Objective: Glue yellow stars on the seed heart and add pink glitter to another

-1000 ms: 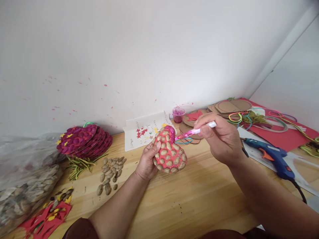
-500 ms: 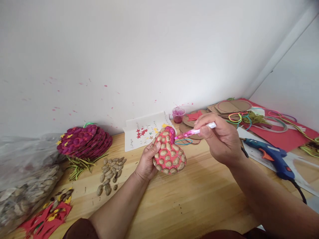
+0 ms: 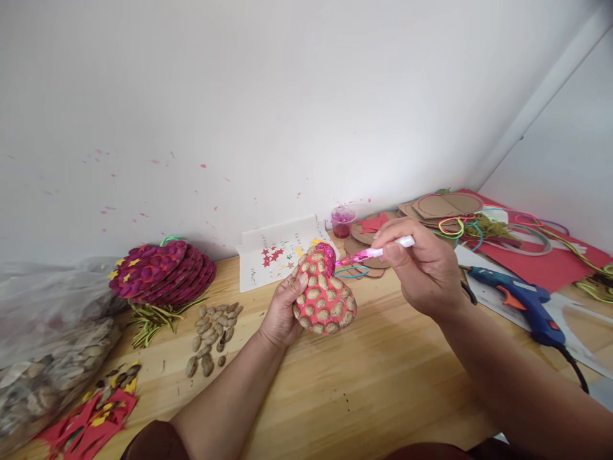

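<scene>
My left hand [image 3: 286,308] grips the left edge of a gourd-shaped red craft piece [image 3: 330,296] covered with peanut shells. Wet magenta paint coats a few shells along its top and upper right; the others are bare tan. In my right hand [image 3: 421,265] is a paintbrush [image 3: 371,253] with a white handle, its bristles stained magenta. The brush tip is at or very near the painted shells on the upper right. Behind the piece stands a clear plastic cup [image 3: 343,223] of magenta paint.
Loose peanuts [image 3: 215,329], a stack of magenta-painted pieces [image 3: 163,271] and a plastic bag [image 3: 52,351] lie left. Paper with star cutouts [image 3: 258,275] is at the back. A blue glue gun [image 3: 524,300], cardboard shapes [image 3: 440,207], cords and red paper [image 3: 546,255] lie right.
The craft piece and the brush have shifted very slightly left. Both hands keep the same hold, and nothing else on the table has moved.
</scene>
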`<action>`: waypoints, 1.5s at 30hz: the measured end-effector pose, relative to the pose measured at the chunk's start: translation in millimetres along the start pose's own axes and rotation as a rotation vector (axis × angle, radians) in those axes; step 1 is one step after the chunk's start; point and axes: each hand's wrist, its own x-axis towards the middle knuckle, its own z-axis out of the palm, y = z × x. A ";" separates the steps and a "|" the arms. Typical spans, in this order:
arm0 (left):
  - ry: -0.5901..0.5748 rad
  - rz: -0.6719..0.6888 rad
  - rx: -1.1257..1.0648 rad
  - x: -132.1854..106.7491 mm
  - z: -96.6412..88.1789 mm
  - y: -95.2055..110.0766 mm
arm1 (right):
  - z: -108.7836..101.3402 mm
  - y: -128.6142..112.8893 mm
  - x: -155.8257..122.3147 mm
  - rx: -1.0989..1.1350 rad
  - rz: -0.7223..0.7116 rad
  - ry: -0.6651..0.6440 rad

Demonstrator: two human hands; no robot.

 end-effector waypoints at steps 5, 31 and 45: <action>-0.011 0.008 0.006 0.2 -0.3 -0.2 | -0.3 -0.8 -0.2 0.006 -0.001 0.003; -0.023 0.009 -0.060 2.1 -0.4 -0.6 | 0.1 -7.4 -0.1 -0.010 -0.084 -0.018; -0.025 0.006 -0.024 2.7 -2.5 -1.6 | 1.1 -9.3 0.5 -0.093 -0.157 0.017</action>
